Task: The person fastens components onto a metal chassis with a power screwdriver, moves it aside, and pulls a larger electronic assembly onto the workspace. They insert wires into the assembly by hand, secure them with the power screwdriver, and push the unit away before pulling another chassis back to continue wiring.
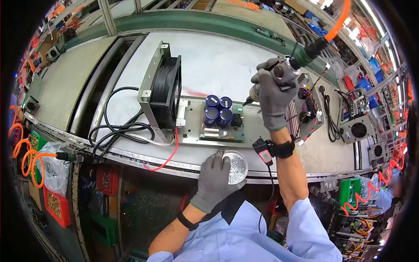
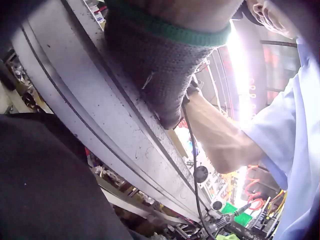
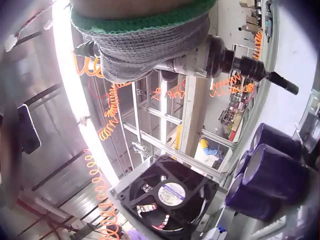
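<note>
In the head view the gloved right hand (image 1: 276, 98) grips an air screwdriver (image 1: 286, 74), its bit pointing left beside the circuit board (image 1: 222, 134) with several purple capacitors (image 1: 211, 114). The right wrist view shows the screwdriver (image 3: 200, 60) held in the gloved hand (image 3: 150, 50), its tip above the capacitors (image 3: 275, 175). Near the bench's front edge, the gloved left hand (image 1: 212, 181) holds a round dish (image 1: 238, 167) of small metal parts, fingers over its left rim. The left wrist view shows the glove (image 2: 155, 65), but the dish is hidden there.
A black fan (image 1: 168, 89) on a metal bracket stands left of the board, with a coiled black cable (image 1: 124, 131) and a red wire (image 1: 170, 157) nearby. On the right lie a wired unit (image 1: 307, 109) and another black cable (image 1: 331, 118). An orange hose (image 1: 339, 22) hangs from above.
</note>
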Available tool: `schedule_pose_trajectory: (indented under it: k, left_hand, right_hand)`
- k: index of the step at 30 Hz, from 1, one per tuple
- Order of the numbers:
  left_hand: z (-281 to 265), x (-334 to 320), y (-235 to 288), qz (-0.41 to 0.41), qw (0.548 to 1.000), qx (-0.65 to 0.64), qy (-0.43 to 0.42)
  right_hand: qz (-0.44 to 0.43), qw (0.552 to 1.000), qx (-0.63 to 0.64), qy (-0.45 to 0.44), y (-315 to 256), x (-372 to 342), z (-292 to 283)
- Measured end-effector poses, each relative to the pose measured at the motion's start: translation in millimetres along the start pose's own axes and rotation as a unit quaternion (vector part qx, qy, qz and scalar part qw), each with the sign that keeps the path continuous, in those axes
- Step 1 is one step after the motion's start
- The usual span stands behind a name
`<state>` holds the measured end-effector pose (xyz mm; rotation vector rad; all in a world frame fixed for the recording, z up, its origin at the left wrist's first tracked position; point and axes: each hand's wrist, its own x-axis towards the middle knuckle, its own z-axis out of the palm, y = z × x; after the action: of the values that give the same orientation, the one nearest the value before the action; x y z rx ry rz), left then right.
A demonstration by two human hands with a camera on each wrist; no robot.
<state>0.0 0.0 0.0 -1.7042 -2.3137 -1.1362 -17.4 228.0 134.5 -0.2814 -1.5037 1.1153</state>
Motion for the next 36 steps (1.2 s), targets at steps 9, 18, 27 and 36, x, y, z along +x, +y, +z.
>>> schedule_pose_trajectory:
  k: [9,18,27,36]
  left_hand:
    - [0.7,2.9,1.1,-0.007,1.0,0.012,-0.015]
    - [1.0,-0.2,4.9,-0.009,1.0,0.027,-0.011]
    - [5.3,-2.8,1.1,0.021,0.999,0.004,0.04]
    - [2.1,-1.6,2.9,0.009,0.999,-0.009,0.033]
  right_hand:
    - [0.016,1.0,-0.002,-0.025,29.7,5.0,-2.4]
    - [0.042,0.998,-0.038,-0.001,35.5,10.4,-0.9]
    - [0.159,0.974,0.122,-0.108,-68.4,-86.8,-23.4]
    - [0.2,0.968,0.059,-0.136,-42.6,-121.7,-21.7]
